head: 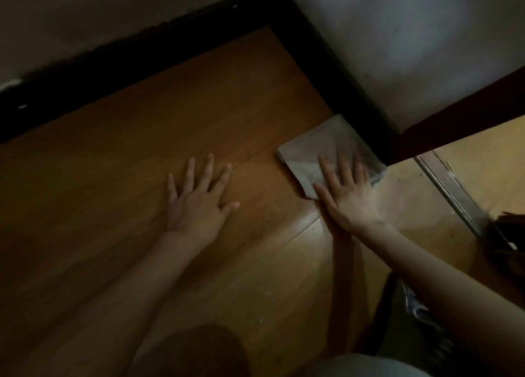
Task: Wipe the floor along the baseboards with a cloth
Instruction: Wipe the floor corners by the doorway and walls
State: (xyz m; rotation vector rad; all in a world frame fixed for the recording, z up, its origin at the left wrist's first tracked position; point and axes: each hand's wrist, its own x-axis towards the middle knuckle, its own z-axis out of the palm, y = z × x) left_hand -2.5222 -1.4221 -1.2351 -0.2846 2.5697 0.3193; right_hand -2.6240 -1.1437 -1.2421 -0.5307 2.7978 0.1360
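My knee blurred at bottom edge, cut off. My left hand flat on floor, fingers spread, holding nothing, just bracing. My right hand flat on cloth, fingers straight, pressing, not gripping. Cloth folded, under and ahead of right fingertips, far edge touching dark baseboard. Baseboard runs away toward corner; next stroke probably follows it, right hand nearer. Dim light: dirt and cloth's right edge hard to make out.
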